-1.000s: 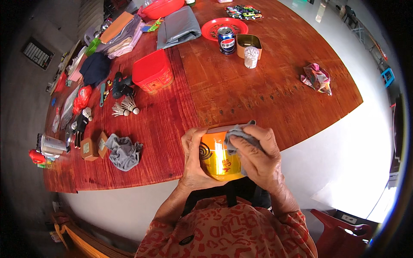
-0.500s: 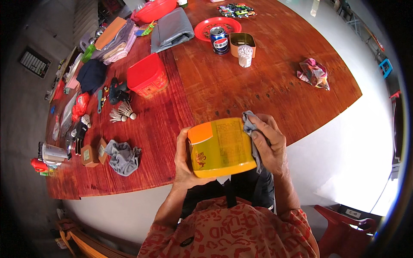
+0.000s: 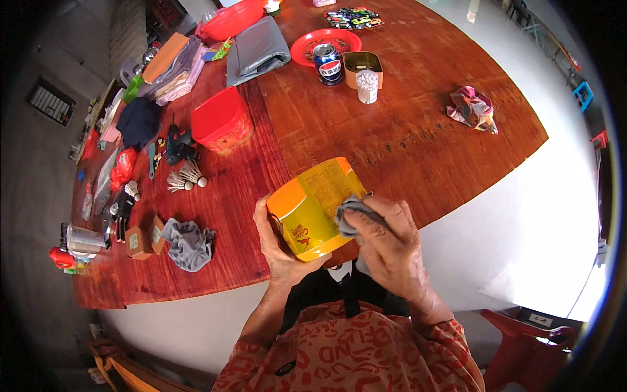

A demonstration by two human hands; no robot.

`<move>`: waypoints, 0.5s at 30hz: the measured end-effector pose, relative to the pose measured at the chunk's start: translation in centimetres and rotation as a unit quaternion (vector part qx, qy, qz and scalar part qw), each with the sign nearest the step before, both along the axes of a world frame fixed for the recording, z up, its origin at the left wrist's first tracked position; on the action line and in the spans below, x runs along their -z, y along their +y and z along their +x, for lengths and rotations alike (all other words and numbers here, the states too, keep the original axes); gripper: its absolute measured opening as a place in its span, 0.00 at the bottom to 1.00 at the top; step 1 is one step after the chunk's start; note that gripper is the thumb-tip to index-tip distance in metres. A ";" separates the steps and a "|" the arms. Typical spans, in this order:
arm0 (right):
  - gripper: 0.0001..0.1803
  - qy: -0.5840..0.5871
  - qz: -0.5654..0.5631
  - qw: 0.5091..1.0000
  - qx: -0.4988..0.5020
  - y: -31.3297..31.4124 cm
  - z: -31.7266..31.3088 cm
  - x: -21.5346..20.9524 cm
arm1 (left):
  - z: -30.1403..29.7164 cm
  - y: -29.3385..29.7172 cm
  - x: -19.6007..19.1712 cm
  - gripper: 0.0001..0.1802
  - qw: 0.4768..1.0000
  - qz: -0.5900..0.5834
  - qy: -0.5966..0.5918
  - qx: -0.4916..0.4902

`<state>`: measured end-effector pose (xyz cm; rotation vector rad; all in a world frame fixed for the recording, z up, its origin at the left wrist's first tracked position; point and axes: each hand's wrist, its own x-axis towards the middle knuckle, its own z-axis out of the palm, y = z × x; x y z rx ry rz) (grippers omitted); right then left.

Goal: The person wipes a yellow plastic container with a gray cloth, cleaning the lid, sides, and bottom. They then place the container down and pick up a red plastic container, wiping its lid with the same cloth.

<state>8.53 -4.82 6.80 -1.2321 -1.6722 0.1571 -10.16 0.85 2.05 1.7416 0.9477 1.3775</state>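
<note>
While right hand [image 3: 392, 245] covers grey cloth [image 3: 353, 215], yellow tin [image 3: 312, 208] hides left palm.

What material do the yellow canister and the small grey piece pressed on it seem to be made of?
The yellow canister looks like glossy printed metal or plastic; its smooth side shines, but which one is unclear. The grey piece under the right hand looks like soft matte cloth: it is crumpled and folded.

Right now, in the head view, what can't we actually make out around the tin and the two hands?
- Yellow tin: its far side and base face away, and the left hand covers part of it.
- Grey cloth: mostly hidden under the right hand; its extent is unclear.
- Small items along the table's left edge: too small and bent by the fisheye to identify.
- Red chair: cut off by the frame's rim.
</note>
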 end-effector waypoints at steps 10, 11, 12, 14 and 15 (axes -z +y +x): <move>0.19 0.151 -0.072 0.982 -0.089 0.8 3.4 2.2 | -1.0 0.1 2.0 0.68 0.934 -0.203 -0.259 0.141; 0.19 0.150 -0.070 0.982 -0.088 1.0 3.6 2.3 | -1.2 0.1 2.3 0.68 0.922 -0.222 -0.275 0.156; 0.19 0.149 -0.068 0.983 -0.087 1.1 3.8 2.4 | -1.4 0.0 2.7 0.68 0.910 -0.241 -0.290 0.171; 0.19 0.136 -0.035 0.986 -0.087 1.7 3.6 2.5 | -1.6 0.1 3.2 0.68 0.890 -0.270 -0.314 0.191; 0.19 0.122 -0.014 0.988 -0.091 2.0 3.4 2.1 | -1.6 0.2 3.3 0.68 0.882 -0.280 -0.324 0.197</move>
